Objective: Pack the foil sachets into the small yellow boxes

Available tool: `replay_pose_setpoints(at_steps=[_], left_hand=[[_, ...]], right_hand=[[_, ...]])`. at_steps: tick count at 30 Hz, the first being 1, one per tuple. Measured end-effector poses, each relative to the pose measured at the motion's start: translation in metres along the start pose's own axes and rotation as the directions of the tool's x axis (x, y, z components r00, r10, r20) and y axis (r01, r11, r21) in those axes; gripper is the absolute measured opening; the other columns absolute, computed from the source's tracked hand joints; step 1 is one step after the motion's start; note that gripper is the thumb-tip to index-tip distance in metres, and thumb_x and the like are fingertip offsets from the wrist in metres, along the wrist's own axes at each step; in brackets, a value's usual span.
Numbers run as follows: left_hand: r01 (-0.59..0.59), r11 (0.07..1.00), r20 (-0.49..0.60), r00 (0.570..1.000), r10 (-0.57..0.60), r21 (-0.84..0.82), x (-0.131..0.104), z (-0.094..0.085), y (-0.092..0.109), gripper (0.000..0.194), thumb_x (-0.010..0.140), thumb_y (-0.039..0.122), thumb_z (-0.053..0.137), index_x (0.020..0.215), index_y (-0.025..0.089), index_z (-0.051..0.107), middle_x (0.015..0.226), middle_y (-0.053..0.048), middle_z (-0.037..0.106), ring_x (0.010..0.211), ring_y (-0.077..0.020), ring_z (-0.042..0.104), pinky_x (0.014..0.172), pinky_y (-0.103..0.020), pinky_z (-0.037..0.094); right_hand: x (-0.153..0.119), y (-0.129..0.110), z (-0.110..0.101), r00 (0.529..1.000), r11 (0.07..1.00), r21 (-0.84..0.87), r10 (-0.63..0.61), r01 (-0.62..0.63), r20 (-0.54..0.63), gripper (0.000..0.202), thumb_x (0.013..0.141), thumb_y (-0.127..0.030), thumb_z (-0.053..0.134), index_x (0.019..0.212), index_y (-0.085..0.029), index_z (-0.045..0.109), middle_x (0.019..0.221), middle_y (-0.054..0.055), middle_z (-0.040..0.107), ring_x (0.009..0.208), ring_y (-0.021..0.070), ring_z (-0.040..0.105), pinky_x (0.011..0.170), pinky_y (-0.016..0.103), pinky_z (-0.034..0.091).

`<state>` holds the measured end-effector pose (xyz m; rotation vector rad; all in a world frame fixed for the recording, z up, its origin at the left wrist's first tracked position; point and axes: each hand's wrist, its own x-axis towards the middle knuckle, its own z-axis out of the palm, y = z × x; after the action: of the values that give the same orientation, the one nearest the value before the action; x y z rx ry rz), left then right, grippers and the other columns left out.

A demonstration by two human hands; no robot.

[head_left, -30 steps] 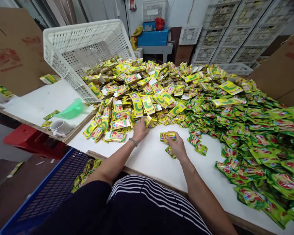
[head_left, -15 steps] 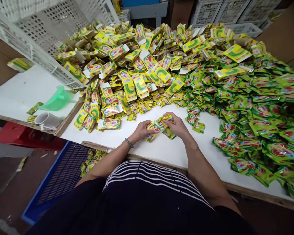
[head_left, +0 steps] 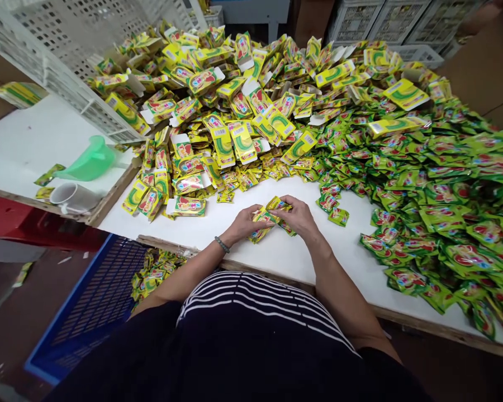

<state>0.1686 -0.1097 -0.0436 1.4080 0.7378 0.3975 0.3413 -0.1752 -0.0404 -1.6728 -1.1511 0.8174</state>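
My left hand (head_left: 246,223) is closed on a small yellow-and-green carton (head_left: 260,226) with a pale edge facing right. Right beside it, my right hand (head_left: 298,219) pinches small yellow-green sachets (head_left: 274,203) against the carton's end. Part of another sachet shows beneath the right fingers. Whether any sachet is inside the carton, I cannot tell. Both hands are just above the white tabletop (head_left: 276,257). A few loose green sachets (head_left: 338,216) lie to the right of my right hand.
Beyond my hands rises a heap of yellow cartons (head_left: 243,142); green sachets (head_left: 444,195) pile up at right. A white crate (head_left: 88,92) leans at left. Near it are a green scoop (head_left: 88,161) and a white mug (head_left: 74,198). A blue crate (head_left: 84,312) stands below the table edge.
My hands have come closer together, and the sachets in my right hand now meet the carton in my left. The view has shifted slightly.
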Motion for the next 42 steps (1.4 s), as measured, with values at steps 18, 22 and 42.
replay_pose_setpoints(at_steps=[18,22,42], left_hand=[[0.046,0.982,0.019,0.999,-0.044,-0.182,-0.002,-0.011,0.006,0.04,0.057,0.041,0.08,0.078,0.013,0.06,0.07,0.001,0.063,0.059,-0.0093,0.054,0.057,-0.021,0.041],[0.008,0.982,-0.018,1.0,-0.012,-0.188,-0.002,-0.012,0.005,0.043,0.059,0.038,0.079,0.089,0.015,0.059,0.064,0.004,0.059,0.055,-0.0092,0.054,0.055,-0.021,0.04],[-0.07,0.949,-0.157,0.987,0.022,-0.306,-0.003,-0.014,0.003,0.054,0.06,0.04,0.081,0.097,0.02,0.046,0.051,0.011,0.049,0.041,-0.0053,0.041,0.045,-0.017,0.027]], right_hand=[[-0.002,-0.002,0.016,0.981,0.975,-0.19,-0.087,0.119,0.173,0.035,0.091,-0.048,0.044,0.081,-0.027,0.071,0.118,0.006,0.062,0.123,0.0278,0.041,0.107,0.05,0.033],[-0.003,-0.005,0.026,0.984,0.958,-0.234,-0.145,0.167,0.108,0.04,0.087,-0.054,0.048,0.07,-0.025,0.071,0.124,0.009,0.06,0.126,0.03,0.038,0.111,0.051,0.029],[-0.018,-0.005,0.033,1.0,0.981,0.191,0.022,-0.019,-0.014,0.04,0.077,-0.05,0.064,0.103,-0.021,0.069,0.082,0.001,0.07,0.077,0.0175,0.063,0.078,0.033,0.05]])
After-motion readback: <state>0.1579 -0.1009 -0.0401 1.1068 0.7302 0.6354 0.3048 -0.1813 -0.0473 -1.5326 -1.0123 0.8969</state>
